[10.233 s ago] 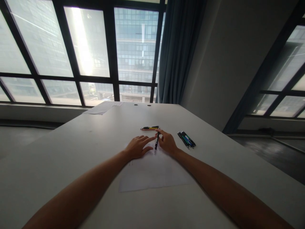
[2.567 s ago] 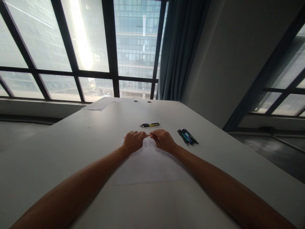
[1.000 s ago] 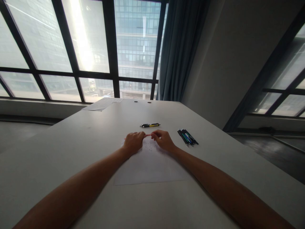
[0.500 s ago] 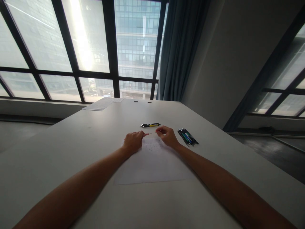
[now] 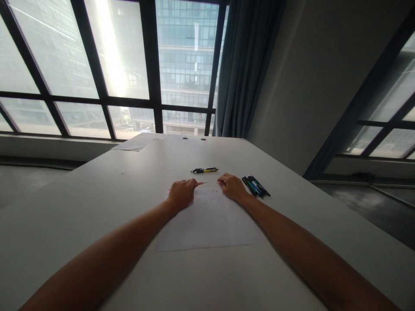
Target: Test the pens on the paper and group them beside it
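Note:
My left hand is closed round a thin pinkish-red pen, whose narrow tip points right, over the top of a sheet of paper. Small marks show on the upper part of the sheet. To the right, my right hand rests near the paper's upper right corner with thumb and fingertips drawn together. Whatever lies between those fingertips is too small to make out. Just beyond both hands lie black and yellow pens, side by side. A row of dark pens sits right of my right hand.
The white table stretches away towards tall windows. More paper sheets lie at its far left, and two dark round spots mark its far end. A blue curtain hangs beyond.
My right hand has moved a little to the right, away from the pen tip. The small red piece seen at its fingertips earlier is no longer clear. My left hand stays put.

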Demonstrator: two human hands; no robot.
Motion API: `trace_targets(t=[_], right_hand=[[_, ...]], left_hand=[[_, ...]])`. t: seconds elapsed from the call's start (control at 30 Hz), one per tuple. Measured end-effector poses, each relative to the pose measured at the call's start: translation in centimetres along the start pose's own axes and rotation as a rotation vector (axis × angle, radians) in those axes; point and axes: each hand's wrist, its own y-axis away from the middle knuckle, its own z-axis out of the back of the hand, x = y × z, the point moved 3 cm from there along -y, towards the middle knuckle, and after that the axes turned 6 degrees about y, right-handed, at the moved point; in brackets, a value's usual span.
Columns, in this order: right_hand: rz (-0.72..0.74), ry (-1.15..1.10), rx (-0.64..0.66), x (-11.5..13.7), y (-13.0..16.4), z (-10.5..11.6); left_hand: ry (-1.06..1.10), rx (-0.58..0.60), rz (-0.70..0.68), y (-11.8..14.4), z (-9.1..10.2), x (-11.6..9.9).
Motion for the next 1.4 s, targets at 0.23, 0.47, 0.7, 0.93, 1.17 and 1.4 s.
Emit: trace_targets(t=[0.23,0.47,0.7,0.93,1.17,1.4], right_hand=[[0.021,0.021,-0.027,0.1,0.1,0.1],[0.166,-0.161,-0.280,1.8,0.4,1.5],[0.337,-0.468,-0.310,5.3,1.2,1.3],[0.229,-0.546,-0.388,4.6,1.1,1.8],[0.129,-0.203,-0.348,3.2,0.9,1.8],[0.049,0.093,-0.234,2.0,0.5,0.3]], left_hand=[[-0.016,0.012,-0.001,0.0,0.1,-0.1],[0.000,0.016,-0.008,0.0,0.1,-0.1],[0.065,0.009,-0.136,0.1,0.5,-0.4],[0.074,-0.076,-0.223,0.2,0.9,-0.8],[0.051,-0.099,-0.155,0.1,1.1,-0.8],[0.032,-0.079,-0.166,0.2,0.8,-0.7]])
